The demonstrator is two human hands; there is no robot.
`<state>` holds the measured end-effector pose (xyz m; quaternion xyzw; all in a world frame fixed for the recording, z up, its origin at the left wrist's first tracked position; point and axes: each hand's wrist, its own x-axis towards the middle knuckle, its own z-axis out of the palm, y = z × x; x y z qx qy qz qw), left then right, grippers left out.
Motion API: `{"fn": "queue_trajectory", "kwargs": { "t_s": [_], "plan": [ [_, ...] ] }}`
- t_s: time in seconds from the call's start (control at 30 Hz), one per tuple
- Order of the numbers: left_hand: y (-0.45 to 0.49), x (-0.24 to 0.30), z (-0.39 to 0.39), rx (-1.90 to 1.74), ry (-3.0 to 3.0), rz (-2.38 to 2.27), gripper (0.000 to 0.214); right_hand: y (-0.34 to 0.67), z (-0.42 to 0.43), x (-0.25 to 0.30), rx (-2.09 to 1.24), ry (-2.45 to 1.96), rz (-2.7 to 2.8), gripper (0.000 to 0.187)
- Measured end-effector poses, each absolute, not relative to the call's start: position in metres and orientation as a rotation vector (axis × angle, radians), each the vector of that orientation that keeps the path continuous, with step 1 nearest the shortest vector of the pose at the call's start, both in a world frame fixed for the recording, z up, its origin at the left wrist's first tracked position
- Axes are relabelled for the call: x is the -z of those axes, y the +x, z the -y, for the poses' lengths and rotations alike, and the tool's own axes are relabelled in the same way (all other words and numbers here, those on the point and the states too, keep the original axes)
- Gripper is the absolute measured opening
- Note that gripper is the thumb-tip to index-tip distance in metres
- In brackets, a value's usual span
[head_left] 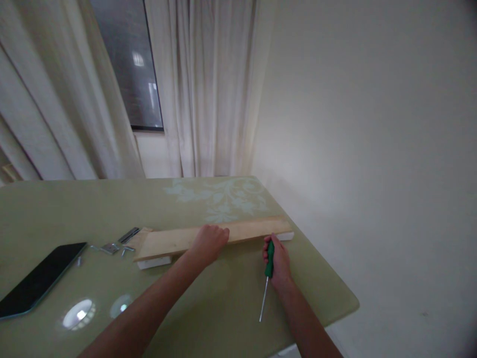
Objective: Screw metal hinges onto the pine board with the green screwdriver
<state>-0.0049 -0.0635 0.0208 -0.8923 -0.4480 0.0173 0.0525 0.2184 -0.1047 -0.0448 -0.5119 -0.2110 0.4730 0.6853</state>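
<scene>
A long, pale wooden board point(164, 242) lies across the table, with white blocks point(154, 262) under its ends. My left hand point(210, 242) is closed over the board's near edge around the middle; its fingertips are hidden. In my right hand point(280, 261), beside the board's right end, is a screwdriver point(270, 259) with a green handle. Its metal shaft points down and back toward me, and the tip is away from the board. The fingers are wrapped round the handle.
Metal hinges point(111, 248) and several screws point(127, 249) lie left of the board. A dark, flat tablet-like panel point(40, 278) rests farther left. The green table point(231, 308) meets a pale wall point(372, 149) on the right; curtains point(208, 89) hang behind it.
</scene>
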Motion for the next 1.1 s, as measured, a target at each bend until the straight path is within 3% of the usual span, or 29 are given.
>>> {"fn": "queue_trajectory", "kwargs": {
  "t_s": [0.27, 0.63, 0.93, 1.1],
  "plan": [
    [0.0, -0.019, 0.064, -0.006, -2.725, 1.358, 0.024, 0.209, 0.104, 0.013, -0.872, -1.027, 0.551, 0.048],
    [-0.042, -0.038, 0.047, -0.046, -2.795, 1.5, 0.021, 0.137, 0.074, -0.123, -0.479, -0.551, 1.27, 0.049],
    [-0.046, -0.035, 0.046, -0.051, -2.837, 1.54, 0.019, 0.106, 0.045, -0.095, -0.521, -0.642, 1.613, 0.054],
    [-0.044, -0.046, 0.053, -0.117, -2.889, 1.584, 0.02, 0.122, 0.031, -0.091, -0.662, -0.648, 1.489, 0.061]
  ]
}}
